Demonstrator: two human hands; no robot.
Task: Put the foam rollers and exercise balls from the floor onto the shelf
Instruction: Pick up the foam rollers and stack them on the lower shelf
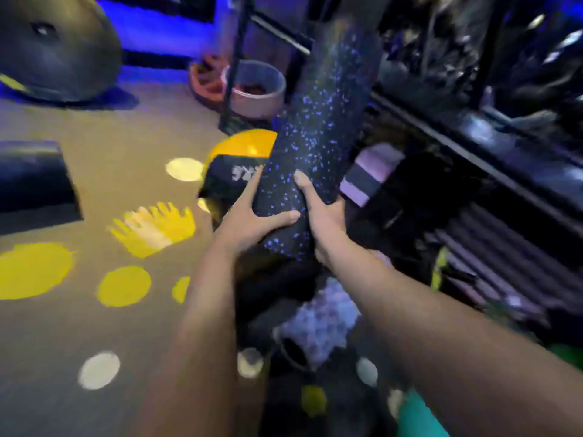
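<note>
Grey floor (pixel 94 127) fills the left side, with yellow and white spots and a yellow hand shape painted on it. Dark shelf (pixel 492 171) bars run down the right side, and what sits on them is too blurry to tell. Far off on the left sits a big dark ball (pixel 53 48). Both bare arms reach forward from the bottom of the view, side by side, up toward the middle.

Between the hands is a long black roller (pixel 312 146) with blue specks. It tilts up and away, leaning toward the shelf. Left hand (pixel 249 222) wraps the roller's near end from the left, thumb lying across the front. Right hand (pixel 321 212) grips it from the right, one finger pointing up along the foam. Both hands are closed around it.

Just behind the roller sits a yellow and black ball (pixel 233 165). Below the arms lies a bumpy pale roller (pixel 318 326) on the floor.
</note>
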